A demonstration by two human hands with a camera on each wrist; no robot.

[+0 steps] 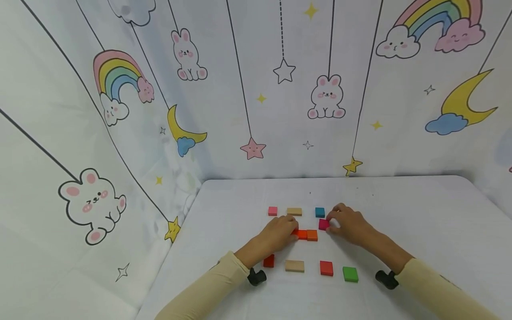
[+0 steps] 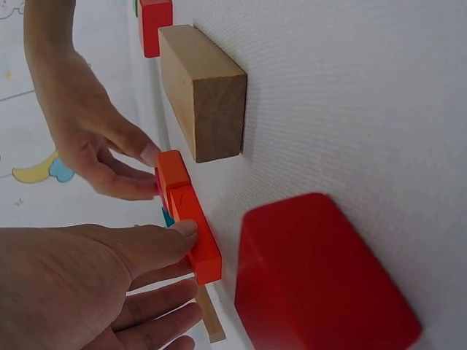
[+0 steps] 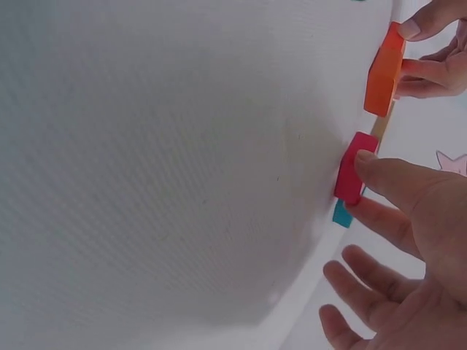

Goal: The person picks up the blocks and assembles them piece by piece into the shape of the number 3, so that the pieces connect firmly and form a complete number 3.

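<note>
In the head view, the left grip (image 1: pixel 277 233) is pinching and partly hiding an orange-red block (image 1: pixel 302 234); the right grip (image 1: pixel 352 225) is pinching and overlapping a magenta block (image 1: pixel 323 224).

1. Head: high above the desk (image 1: pixel 236 202), farthest off, facing forward and down to its far edge and far corners.
2. Left wrist: low, tilted sideways, close at the left hand (image 2: pixel 95 283), facing forward along it.
3. Right wrist: likewise, at the right hand (image 3: pixel 441 226).
4. Both wrist views share the orange block (image 3: pixel 383 79) and both hands, seen from opposite sides.
</note>
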